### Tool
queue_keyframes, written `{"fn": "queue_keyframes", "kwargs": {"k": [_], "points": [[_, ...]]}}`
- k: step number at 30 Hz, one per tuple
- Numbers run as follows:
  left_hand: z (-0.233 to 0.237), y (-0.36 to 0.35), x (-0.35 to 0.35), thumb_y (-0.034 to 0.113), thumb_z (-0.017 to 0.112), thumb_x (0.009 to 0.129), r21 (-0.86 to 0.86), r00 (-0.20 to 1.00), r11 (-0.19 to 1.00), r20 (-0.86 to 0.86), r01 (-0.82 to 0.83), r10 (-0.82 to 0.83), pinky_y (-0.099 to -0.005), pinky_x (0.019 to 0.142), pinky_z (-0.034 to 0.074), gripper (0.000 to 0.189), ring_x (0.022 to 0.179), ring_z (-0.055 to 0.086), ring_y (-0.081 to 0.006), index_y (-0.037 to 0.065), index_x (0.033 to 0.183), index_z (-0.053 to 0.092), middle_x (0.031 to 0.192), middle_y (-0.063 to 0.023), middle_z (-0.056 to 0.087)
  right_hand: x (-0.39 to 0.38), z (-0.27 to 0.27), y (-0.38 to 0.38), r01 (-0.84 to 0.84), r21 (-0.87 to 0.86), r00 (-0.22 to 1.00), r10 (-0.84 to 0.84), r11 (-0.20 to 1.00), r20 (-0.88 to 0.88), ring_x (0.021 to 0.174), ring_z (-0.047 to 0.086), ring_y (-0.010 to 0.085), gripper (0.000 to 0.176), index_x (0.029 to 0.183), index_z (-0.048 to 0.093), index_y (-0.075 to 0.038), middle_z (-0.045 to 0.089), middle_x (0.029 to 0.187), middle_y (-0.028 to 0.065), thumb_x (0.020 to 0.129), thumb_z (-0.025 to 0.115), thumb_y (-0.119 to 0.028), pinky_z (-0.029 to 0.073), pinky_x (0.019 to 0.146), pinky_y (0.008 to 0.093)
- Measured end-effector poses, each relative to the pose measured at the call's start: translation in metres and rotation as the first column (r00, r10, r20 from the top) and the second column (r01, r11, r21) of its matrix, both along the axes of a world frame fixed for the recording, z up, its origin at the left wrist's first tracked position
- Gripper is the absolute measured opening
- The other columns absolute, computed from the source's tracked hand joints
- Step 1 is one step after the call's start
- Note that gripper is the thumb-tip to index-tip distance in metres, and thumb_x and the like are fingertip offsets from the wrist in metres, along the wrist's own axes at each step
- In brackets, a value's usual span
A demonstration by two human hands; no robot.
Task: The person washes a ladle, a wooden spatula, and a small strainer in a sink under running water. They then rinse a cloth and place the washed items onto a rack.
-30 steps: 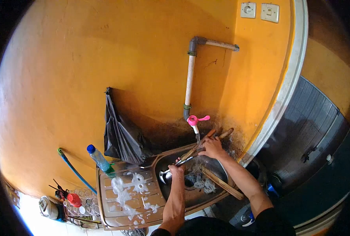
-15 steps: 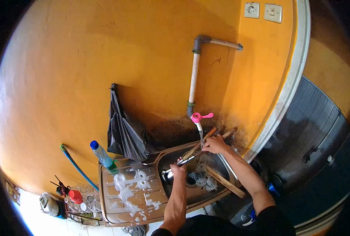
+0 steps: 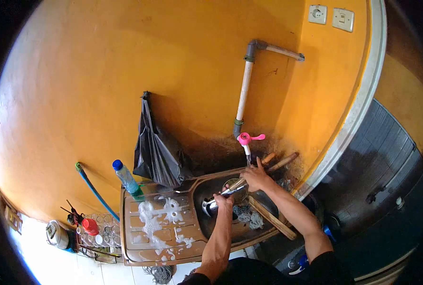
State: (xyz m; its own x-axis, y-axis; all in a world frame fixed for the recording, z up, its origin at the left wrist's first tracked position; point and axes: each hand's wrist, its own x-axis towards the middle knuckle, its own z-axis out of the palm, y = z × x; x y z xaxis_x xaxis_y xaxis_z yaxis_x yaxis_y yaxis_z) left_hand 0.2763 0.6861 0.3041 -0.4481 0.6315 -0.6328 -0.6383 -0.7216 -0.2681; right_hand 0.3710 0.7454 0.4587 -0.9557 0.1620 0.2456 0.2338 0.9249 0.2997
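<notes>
My left hand is wrapped around a shiny metal tool with a curved end that points down to the left, over the basin of a brown sink. At the tool's upper right end, my right hand has its fingers curled, with one digit sticking up. This hand is just below the pink-handled tap, where water runs down. Behind the hands lean wooden handles. A grey mesh scrubber lies in the basin beside a flat wooden handle.
Foam covers part of the ribbed drainboard. A blue-capped bottle stands at its back corner, near a hanging black plastic bag. Left of the sink are a blue hose and a rack of glasses with a red cup.
The view has shifted slightly. My right hand has turned and closed in on the tool's upper end, with one digit now raised; my left hand keeps its hold.
</notes>
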Motion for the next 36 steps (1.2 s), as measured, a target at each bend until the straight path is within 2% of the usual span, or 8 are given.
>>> {"fn": "queue_keyframes", "kwargs": {"k": [2, 4, 5, 8, 18, 24, 29, 36], "points": [[-0.001, 0.001, 0.003, 0.036, 0.023, 0.083, 0.061, 0.999, 0.998, 0.039, -0.022, 0.019, -0.0444, 0.070, 0.042, 0.036, 0.077, 0.048, -0.0299, 0.003, 0.086, 0.036, 0.091, -0.0181, 0.044, -0.002, 0.002, 0.004, 0.090, 0.051, 0.984, -0.096, 0.995, 0.153, 0.081, 0.051, 0.0243, 0.008, 0.065, 0.059, -0.011, 0.056, 0.071, 0.0087, 0.060, 0.053, -0.013, 0.017, 0.088, 0.0495], [-0.001, 0.001, 0.014, 0.036, 0.019, 0.083, 0.284, 0.994, 0.955, -0.092, 0.087, -0.063, -0.0463, 0.071, 0.039, 0.037, 0.079, 0.047, -0.0301, 0.005, 0.078, 0.039, 0.091, -0.0184, 0.048, 0.000, 0.007, 0.010, 0.172, 0.069, 0.972, -0.181, 0.983, 0.150, 0.081, 0.050, 0.0219, 0.010, 0.066, 0.059, -0.009, 0.056, 0.071, 0.0091, 0.064, 0.050, -0.012, 0.020, 0.086, 0.0468], [0.016, -0.006, 0.024, 0.038, 0.019, 0.083, 0.218, 0.957, 0.957, -0.255, 0.194, -0.136, -0.0501, 0.080, 0.030, 0.036, 0.085, 0.046, -0.0299, 0.009, 0.075, 0.040, 0.090, -0.0170, 0.052, 0.003, 0.022, 0.006, 0.163, 0.071, 0.975, -0.171, 0.984, 0.141, 0.080, 0.049, 0.0204, 0.013, 0.066, 0.059, -0.008, 0.055, 0.070, 0.0092, 0.066, 0.046, -0.010, 0.023, 0.084, 0.0438], [0.054, -0.011, 0.049, 0.047, 0.014, 0.080, 0.130, 0.820, 0.894, -0.472, 0.429, -0.324, -0.0476, 0.091, 0.013, 0.051, 0.101, 0.039, -0.0242, 0.009, 0.098, 0.043, 0.106, -0.0103, 0.046, 0.013, 0.059, -0.001, 0.052, 0.242, 0.997, -0.063, 0.969, 0.039, 0.077, 0.049, 0.0206, 0.015, 0.064, 0.059, -0.007, 0.055, 0.069, 0.0092, 0.067, 0.044, -0.010, 0.024, 0.085, 0.0414], [0.098, 0.011, 0.086, 0.059, 0.010, 0.073, 0.251, 0.615, 0.712, -0.724, 0.656, -0.312, -0.0400, 0.084, 0.027, 0.069, 0.105, 0.037, -0.0197, 0.008, 0.111, 0.037, 0.113, -0.0084, 0.041, 0.047, 0.125, -0.010, -0.091, 0.468, 0.995, 0.103, 0.879, 0.000, 0.077, 0.047, 0.0215, 0.010, 0.064, 0.054, -0.006, 0.048, 0.064, 0.0074, 0.064, 0.046, -0.012, 0.023, 0.091, 0.0407], [0.077, 0.015, 0.087, 0.056, 0.013, 0.076, 0.191, 0.674, 0.759, -0.624, 0.622, -0.395, -0.0397, 0.085, 0.027, 0.062, 0.105, 0.036, -0.0193, 0.010, 0.110, 0.038, 0.115, -0.0068, 0.038, 0.062, 0.092, -0.006, -0.045, 0.399, 0.998, 0.054, 0.916, -0.011, 0.075, 0.047, 0.0211, 0.012, 0.062, 0.055, -0.005, 0.050, 0.064, 0.0087, 0.064, 0.045, -0.012, 0.025, 0.089, 0.0404], [0.080, 0.006, 0.088, 0.046, 0.019, 0.081, 0.135, 0.671, 0.785, -0.617, 0.604, -0.410, -0.0414, 0.085, 0.024, 0.044, 0.100, 0.038, -0.0184, 0.016, 0.106, 0.040, 0.112, -0.0048, 0.041, 0.089, 0.071, -0.010, 0.137, 0.235, 0.985, -0.106, 0.962, -0.139, 0.075, 0.045, 0.0227, 0.010, 0.067, 0.055, -0.004, 0.051, 0.070, 0.0108, 0.062, 0.049, -0.010, 0.029, 0.070, 0.0332], [0.064, 0.027, 0.090, 0.036, 0.023, 0.084, 0.010, 0.684, 0.831, -0.573, 0.556, -0.451, -0.0455, 0.075, 0.033, 0.030, 0.081, 0.049, -0.0237, 0.013, 0.075, 0.040, 0.088, -0.0087, 0.053, 0.127, 0.023, -0.005, 0.456, -0.170, 0.890, -0.453, 0.874, 0.059, 0.088, 0.044, 0.0257, 0.040, 0.089, 0.050, -0.006, 0.050, 0.089, 0.0127, 0.054, 0.062, -0.022, 0.026, 0.081, 0.0372]]}}
